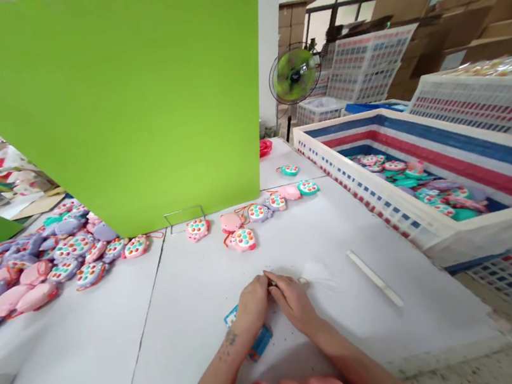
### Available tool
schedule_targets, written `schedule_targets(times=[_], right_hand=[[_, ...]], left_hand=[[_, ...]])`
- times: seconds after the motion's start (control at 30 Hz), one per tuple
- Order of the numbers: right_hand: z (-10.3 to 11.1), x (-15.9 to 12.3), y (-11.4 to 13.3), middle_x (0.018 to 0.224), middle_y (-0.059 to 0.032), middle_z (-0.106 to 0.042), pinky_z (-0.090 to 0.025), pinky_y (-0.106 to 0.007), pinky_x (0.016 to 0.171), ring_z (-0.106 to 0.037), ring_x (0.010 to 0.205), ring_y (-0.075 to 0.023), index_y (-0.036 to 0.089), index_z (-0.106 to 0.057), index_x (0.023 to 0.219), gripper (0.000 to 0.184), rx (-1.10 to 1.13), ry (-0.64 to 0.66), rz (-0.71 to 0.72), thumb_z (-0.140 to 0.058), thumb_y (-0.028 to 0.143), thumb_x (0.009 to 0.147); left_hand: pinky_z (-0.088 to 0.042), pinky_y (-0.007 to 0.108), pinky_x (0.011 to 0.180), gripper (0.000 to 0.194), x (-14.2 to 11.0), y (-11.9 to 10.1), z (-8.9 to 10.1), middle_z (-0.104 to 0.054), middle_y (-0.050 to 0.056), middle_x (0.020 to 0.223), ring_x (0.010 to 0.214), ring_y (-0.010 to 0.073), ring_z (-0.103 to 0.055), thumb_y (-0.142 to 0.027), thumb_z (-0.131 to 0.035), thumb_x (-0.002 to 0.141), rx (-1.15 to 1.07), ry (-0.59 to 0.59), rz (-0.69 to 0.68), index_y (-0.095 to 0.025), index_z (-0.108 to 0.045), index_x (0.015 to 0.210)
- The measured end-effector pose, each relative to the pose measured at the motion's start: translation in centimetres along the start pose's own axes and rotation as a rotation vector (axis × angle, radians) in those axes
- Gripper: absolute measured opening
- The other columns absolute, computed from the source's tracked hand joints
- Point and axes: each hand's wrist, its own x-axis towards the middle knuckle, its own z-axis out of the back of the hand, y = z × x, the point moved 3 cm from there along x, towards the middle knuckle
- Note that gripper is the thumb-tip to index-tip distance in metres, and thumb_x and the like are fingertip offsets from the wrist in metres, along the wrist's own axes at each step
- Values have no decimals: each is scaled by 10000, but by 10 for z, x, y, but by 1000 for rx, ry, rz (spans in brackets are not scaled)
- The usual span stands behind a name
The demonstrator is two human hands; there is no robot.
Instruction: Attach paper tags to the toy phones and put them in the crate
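Note:
My left hand (254, 301) and my right hand (293, 302) meet low over the white table, fingertips together. Both are closed, with the fingers pressed around something small and dark that is mostly hidden. Under my left wrist lies a blue printed packet (260, 344), partly covered by the forearm. Just right of my right hand are a small pale ring (302, 280) and a thin clear plastic bag (322, 276). Farther right, a white flat strip (375, 278) lies at a slant. Tiny dark specks dot the tabletop around the hands.
Several pink, purple and green animal-shaped button toys (245, 239) lie beyond my hands. More are piled (32, 277) at the left. A green panel (128, 108) stands across the table. On the right sits a white crate (496, 223) with a striped lining, toys inside.

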Motion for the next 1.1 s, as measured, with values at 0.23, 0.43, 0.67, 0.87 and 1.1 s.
schedule_targets(times=[0.23,0.43,0.67,0.87,1.1], right_hand=[[-3,1,-5,790,-40,-674,-446,-377,773,-615,754,-196,205,-624,910,214,-48,16,-24,-410,218,916],[15,7,-9,826,-56,-680,-467,-353,775,-619,809,-202,192,-635,892,194,368,-152,-352,-514,342,871],[29,22,15,832,0,-711,-454,-420,931,-656,848,-178,225,-612,728,170,1315,-282,-585,-753,313,689],[34,20,20,727,34,-647,-493,-353,873,-604,715,-107,232,-648,750,152,1340,-290,-628,-774,236,666],[24,15,19,790,5,-615,-508,-313,760,-569,739,-119,223,-696,801,188,1249,-181,-684,-767,337,669]], left_hand=[[-409,270,621,158,-6,21,41,-566,29,782,632,140,-535,-245,-361,895,-174,-249,80,-179,-494,841],[-418,248,604,182,-23,31,79,-514,-18,657,605,127,-537,-318,-382,870,-509,-159,102,-188,-450,762],[-403,225,588,169,-38,28,73,-544,-13,689,645,124,-522,-330,-454,839,-528,149,-23,-179,-512,792],[-415,302,717,349,-41,64,56,-583,59,977,887,225,-547,-330,-667,662,36,152,203,-189,-572,967],[-420,287,702,198,-37,83,43,-573,62,937,873,222,-557,-288,-686,642,101,220,225,-183,-615,794]])
